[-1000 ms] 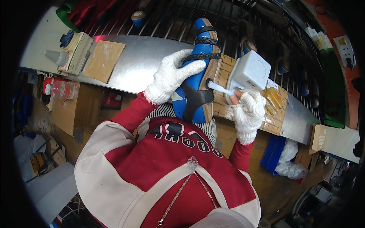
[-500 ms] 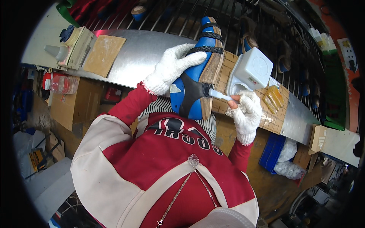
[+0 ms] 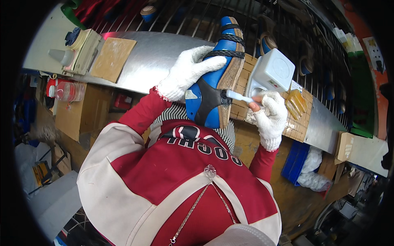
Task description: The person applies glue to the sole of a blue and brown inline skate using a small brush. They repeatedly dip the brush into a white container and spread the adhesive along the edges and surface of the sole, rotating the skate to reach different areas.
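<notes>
A sandal (image 3: 209, 101) with a black heel piece and braided black straps is fitted on a blue shoe last (image 3: 214, 78), lying on its side with its brown sole edge to the right. My left hand (image 3: 189, 69), in a white knitted glove, is closed around the last, thumb across it below the lowest strap. Gloved too, with bare fingertips showing, my right hand (image 3: 271, 119) pinches the pale handle of a small brush (image 3: 239, 96). The dark bristles touch the edge of the black heel piece. Just beyond that hand stands a white plastic container (image 3: 276, 70) with an open cup at its base.
Under the container lies a grid-marked board (image 3: 239, 110), with an amber block (image 3: 296, 105) on it. A metal bench (image 3: 152, 53) runs across, a tan board (image 3: 113, 59) at its left. Behind is a rack of bars with more lasts (image 3: 269, 43). A blue crate (image 3: 294, 164) sits below right.
The sandal and left hand have shifted slightly right. My right hand has moved a little right and up, the brush now lying more level, its bristles still at the heel piece's edge.
</notes>
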Demonstrator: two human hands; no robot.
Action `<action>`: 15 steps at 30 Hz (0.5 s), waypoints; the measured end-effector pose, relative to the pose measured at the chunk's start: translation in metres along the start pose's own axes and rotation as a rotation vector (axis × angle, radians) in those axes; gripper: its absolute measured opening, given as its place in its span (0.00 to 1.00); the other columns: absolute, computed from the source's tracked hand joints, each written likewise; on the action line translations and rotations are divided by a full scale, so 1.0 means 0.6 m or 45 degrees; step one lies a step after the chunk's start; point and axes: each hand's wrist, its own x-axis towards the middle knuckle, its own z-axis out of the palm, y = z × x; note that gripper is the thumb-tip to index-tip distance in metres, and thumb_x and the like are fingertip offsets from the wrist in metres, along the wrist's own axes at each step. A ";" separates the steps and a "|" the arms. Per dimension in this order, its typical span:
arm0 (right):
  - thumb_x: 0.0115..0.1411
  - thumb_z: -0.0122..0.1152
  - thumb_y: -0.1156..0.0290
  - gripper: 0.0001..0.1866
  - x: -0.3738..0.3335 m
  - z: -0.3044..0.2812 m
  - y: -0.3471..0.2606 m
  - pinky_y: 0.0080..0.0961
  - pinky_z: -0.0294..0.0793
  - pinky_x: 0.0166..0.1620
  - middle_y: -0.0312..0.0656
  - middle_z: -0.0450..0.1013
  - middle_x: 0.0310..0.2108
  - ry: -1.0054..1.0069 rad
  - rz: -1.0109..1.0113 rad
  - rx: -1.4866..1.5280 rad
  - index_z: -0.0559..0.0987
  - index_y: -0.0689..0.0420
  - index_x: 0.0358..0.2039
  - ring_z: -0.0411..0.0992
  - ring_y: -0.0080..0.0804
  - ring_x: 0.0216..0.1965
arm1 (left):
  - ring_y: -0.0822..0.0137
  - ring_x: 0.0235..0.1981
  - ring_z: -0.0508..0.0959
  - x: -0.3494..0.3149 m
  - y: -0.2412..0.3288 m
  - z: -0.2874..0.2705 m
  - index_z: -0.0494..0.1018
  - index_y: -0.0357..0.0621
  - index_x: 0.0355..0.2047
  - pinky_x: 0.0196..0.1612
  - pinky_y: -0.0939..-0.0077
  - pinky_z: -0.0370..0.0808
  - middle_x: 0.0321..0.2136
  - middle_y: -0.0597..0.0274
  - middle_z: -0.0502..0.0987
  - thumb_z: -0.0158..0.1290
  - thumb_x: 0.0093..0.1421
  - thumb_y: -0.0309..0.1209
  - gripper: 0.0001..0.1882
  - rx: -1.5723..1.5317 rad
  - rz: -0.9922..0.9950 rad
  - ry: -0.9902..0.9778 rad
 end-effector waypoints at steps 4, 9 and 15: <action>0.48 0.76 0.71 0.11 0.000 -0.013 0.006 0.32 0.69 0.45 0.41 0.75 0.31 -0.172 0.031 0.094 0.85 0.60 0.32 0.71 0.38 0.42 | 0.67 0.49 0.79 -0.003 -0.001 -0.006 0.69 0.32 0.58 0.54 0.71 0.78 0.50 0.53 0.78 0.61 0.63 0.35 0.27 -0.043 -0.051 -0.029; 0.52 0.72 0.76 0.09 -0.001 0.012 0.017 0.26 0.72 0.38 0.40 0.74 0.34 0.017 0.178 0.424 0.84 0.64 0.34 0.72 0.29 0.37 | 0.66 0.49 0.80 -0.007 -0.007 -0.012 0.68 0.32 0.60 0.54 0.72 0.77 0.51 0.53 0.77 0.61 0.63 0.39 0.31 -0.134 -0.120 -0.096; 0.56 0.70 0.75 0.07 -0.041 0.016 -0.005 0.19 0.68 0.31 0.38 0.72 0.34 -0.153 0.376 0.536 0.83 0.65 0.34 0.70 0.22 0.31 | 0.66 0.49 0.79 -0.019 -0.024 -0.023 0.68 0.33 0.60 0.55 0.72 0.76 0.51 0.53 0.78 0.60 0.63 0.42 0.32 -0.152 -0.112 0.014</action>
